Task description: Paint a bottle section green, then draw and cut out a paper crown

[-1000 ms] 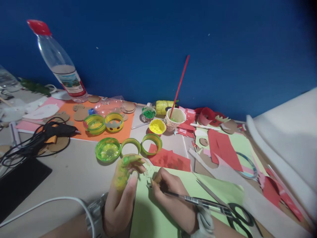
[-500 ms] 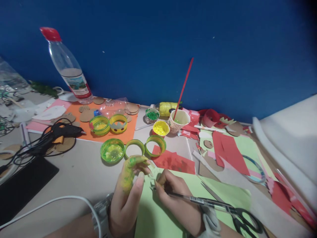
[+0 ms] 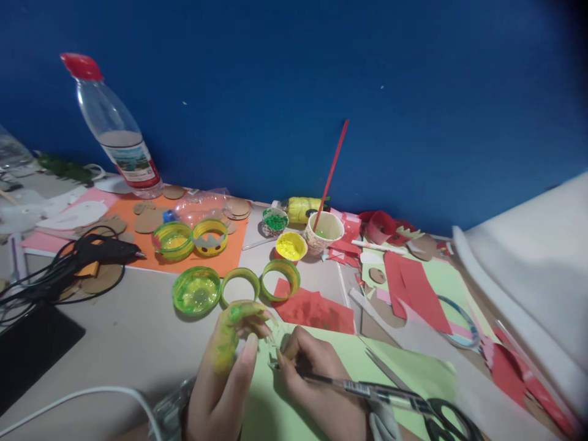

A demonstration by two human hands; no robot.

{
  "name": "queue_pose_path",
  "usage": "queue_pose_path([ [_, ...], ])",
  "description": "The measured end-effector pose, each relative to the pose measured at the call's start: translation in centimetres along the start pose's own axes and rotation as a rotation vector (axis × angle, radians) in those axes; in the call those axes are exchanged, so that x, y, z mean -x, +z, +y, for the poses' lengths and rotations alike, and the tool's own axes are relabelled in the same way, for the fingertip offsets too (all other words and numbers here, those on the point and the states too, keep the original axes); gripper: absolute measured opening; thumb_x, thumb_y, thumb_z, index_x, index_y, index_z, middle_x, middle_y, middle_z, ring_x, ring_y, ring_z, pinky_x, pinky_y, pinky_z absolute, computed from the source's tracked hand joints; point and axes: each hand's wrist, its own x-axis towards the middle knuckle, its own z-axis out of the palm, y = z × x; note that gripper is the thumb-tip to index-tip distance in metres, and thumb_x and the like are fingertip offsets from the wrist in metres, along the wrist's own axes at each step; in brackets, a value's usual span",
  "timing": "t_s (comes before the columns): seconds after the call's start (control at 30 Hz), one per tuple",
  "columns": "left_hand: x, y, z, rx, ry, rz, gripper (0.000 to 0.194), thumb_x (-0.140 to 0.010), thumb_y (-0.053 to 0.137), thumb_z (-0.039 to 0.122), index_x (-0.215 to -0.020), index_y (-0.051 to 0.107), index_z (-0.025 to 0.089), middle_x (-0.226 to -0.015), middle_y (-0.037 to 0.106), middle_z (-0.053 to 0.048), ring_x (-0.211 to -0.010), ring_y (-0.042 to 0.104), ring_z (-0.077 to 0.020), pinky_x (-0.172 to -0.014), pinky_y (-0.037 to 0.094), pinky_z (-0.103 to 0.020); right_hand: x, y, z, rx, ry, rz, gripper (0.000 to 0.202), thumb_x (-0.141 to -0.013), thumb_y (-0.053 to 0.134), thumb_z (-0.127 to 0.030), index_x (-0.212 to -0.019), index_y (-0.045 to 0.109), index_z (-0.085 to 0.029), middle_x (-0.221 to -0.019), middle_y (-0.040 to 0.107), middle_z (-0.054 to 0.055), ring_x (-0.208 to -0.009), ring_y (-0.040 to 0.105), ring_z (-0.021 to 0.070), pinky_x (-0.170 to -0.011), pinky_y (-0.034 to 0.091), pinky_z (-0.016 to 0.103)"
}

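My right hand (image 3: 316, 381) grips a black-and-clear pen (image 3: 358, 388) with a barcode label, its tip end low over a light green paper sheet (image 3: 264, 416). Small dark lines show on the sheet near the tip. Beside it, my left hand (image 3: 229, 367) is stained with green and yellow paint. Its fingers curve over the paper, with the thumb apart and nothing visible between them. Black-handled scissors (image 3: 443, 416) lie partly behind the pen and my right forearm. Just beyond my left hand stand yellow-green rings (image 3: 240, 288) and a paint-coated green dish (image 3: 196, 293).
Paint cups, a yellow one (image 3: 291, 247) and a green one (image 3: 274, 222), stand near a paper cup (image 3: 325, 234) with a red stick. Red paper (image 3: 316, 306) lies ahead. Leftward are a tall bottle (image 3: 122, 144), a glue gun (image 3: 108, 250) and a white cable (image 3: 82, 392).
The whole view has turned slightly, so the table items sit a little further left and lower. My right hand still grips the pen; both hands keep nearly the same pose.
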Motion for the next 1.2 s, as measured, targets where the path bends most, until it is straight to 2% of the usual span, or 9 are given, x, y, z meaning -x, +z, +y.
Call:
queue_pose_path([
  [0.07,-0.1,0.2,0.1,0.037,-0.021,-0.020,0.017,-0.087,0.059,0.036,-0.094,0.066,0.021,-0.082,0.063,-0.006,-0.066,0.057,-0.0180,-0.060,0.046,-0.029,0.0,0.2,0.4,0.009,-0.012,-0.001,0.024,-0.084,0.051,-0.025,-0.066,0.035,-0.022,-0.059,0.047,-0.003,-0.053,0.041,0.0110,-0.049,0.028,0.024],
  [0.23,0.4,-0.2,-0.1,-0.097,0.030,0.067,0.022,-0.092,0.050,0.036,-0.105,0.063,0.024,-0.096,0.064,-0.006,-0.091,0.059,-0.0186,-0.079,0.045,-0.026,-0.1,0.4,0.6,-0.005,-0.002,0.000,0.026,-0.083,0.051,-0.028,-0.065,0.035,-0.022,-0.057,0.046,-0.003,-0.052,0.041,0.0106,-0.049,0.028,0.023],
  [0.33,-0.3,-0.7,-1.2,0.067,0.040,-0.061,0.023,-0.084,0.062,0.040,-0.099,0.066,0.023,-0.087,0.065,-0.005,-0.073,0.060,-0.0175,-0.062,0.046,-0.026,-0.1,0.1,-0.1,0.001,0.007,-0.004,0.027,-0.084,0.051,-0.028,-0.064,0.034,-0.022,-0.056,0.043,-0.004,-0.051,0.039,0.0105,-0.048,0.027,0.024],
  [0.4,-0.7,-1.0,-1.7,0.102,0.021,-0.092,0.020,-0.081,0.066,0.038,-0.093,0.067,0.022,-0.082,0.065,-0.005,-0.063,0.059,-0.0163,-0.055,0.044,-0.026,-0.1,-0.1,-0.4,-0.008,0.008,-0.015,0.026,-0.085,0.050,-0.027,-0.065,0.035,-0.022,-0.057,0.043,-0.004,-0.052,0.039,0.0106,-0.049,0.027,0.024],
  [0.57,0.1,-0.8,-0.7,-0.026,0.047,-0.074,0.020,-0.093,0.049,0.029,-0.109,0.060,0.023,-0.099,0.060,-0.006,-0.086,0.056,-0.0175,-0.078,0.045,-0.029,0.0,-0.3,-0.2,-0.020,-0.020,-0.042,0.025,-0.086,0.051,-0.023,-0.066,0.035,-0.022,-0.059,0.045,-0.004,-0.053,0.039,0.0103,-0.050,0.028,0.023],
  [0.7,0.7,-0.9,0.2,-0.198,0.057,-0.130,0.017,-0.098,0.039,0.022,-0.106,0.054,0.025,-0.102,0.054,-0.002,-0.101,0.049,-0.0135,-0.092,0.039,-0.022,0.1,-0.2,0.2,-0.018,-0.037,-0.039,0.025,-0.086,0.052,-0.023,-0.067,0.036,-0.022,-0.059,0.045,-0.005,-0.053,0.038,0.0104,-0.050,0.029,0.024],
  [0.93,0.7,-1.1,-0.4,-0.144,-0.016,-0.130,0.018,-0.097,0.042,0.025,-0.109,0.055,0.022,-0.109,0.053,-0.004,-0.107,0.049,-0.0162,-0.098,0.037,-0.026,0.1,-0.2,0.3,-0.022,-0.049,-0.021,0.023,-0.085,0.053,-0.023,-0.067,0.038,-0.022,-0.060,0.047,-0.004,-0.054,0.041,0.0105,-0.051,0.031,0.024],
  [1.07,0.7,-1.0,0.0,-0.083,-0.108,-0.068,0.018,-0.091,0.050,0.032,-0.098,0.060,0.019,-0.099,0.059,-0.007,-0.097,0.054,-0.0212,-0.093,0.042,-0.033,0.1,-0.1,0.3,-0.009,-0.043,-0.007,0.021,-0.081,0.055,-0.020,-0.067,0.039,-0.021,-0.059,0.046,-0.005,-0.051,0.040,0.0091,-0.049,0.029,0.022],
  [1.2,0.4,-0.8,0.5,-0.034,-0.135,-0.015,0.023,-0.084,0.058,0.041,-0.089,0.064,0.019,-0.096,0.061,-0.007,-0.091,0.055,-0.0210,-0.088,0.045,-0.031,0.0,-0.2,0.1,0.016,-0.050,0.005,0.021,-0.078,0.055,-0.017,-0.066,0.038,-0.021,-0.058,0.045,-0.006,-0.051,0.039,0.0085,-0.048,0.028,0.021],
])
